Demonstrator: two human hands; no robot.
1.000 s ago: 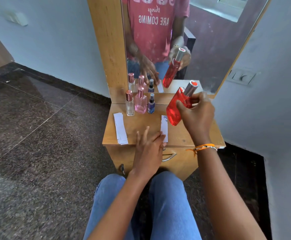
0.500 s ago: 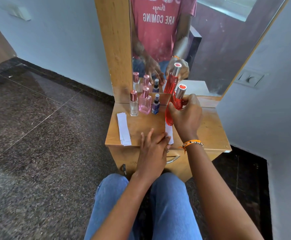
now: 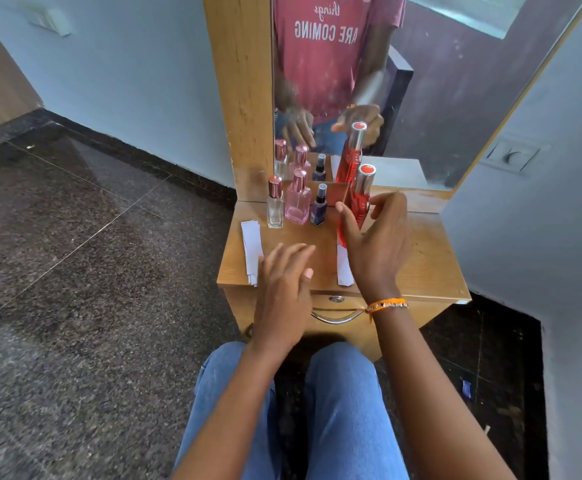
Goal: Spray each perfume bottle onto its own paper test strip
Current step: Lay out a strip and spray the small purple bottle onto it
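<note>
Standing red perfume bottle, hand alongside

Standing upright on the wooden dressing table, the red perfume bottle sits at the far end of a paper test strip. Right hand: fingers spread loosely around the bottle, contact unclear. Left hand: fingers extended, nothing held, beside the strip stack. Clear bottle, pink bottle and small dark spray bottle stand left.

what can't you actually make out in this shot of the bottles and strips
- Head view: the lower part of the red bottle is hidden behind the right hand, so whether the grip has let go is unclear.
- The top end of the single paper strip is covered by the same hand.
- The left hand is motion-blurred.
- Any labels on the small dark bottle are too small to read.
</note>
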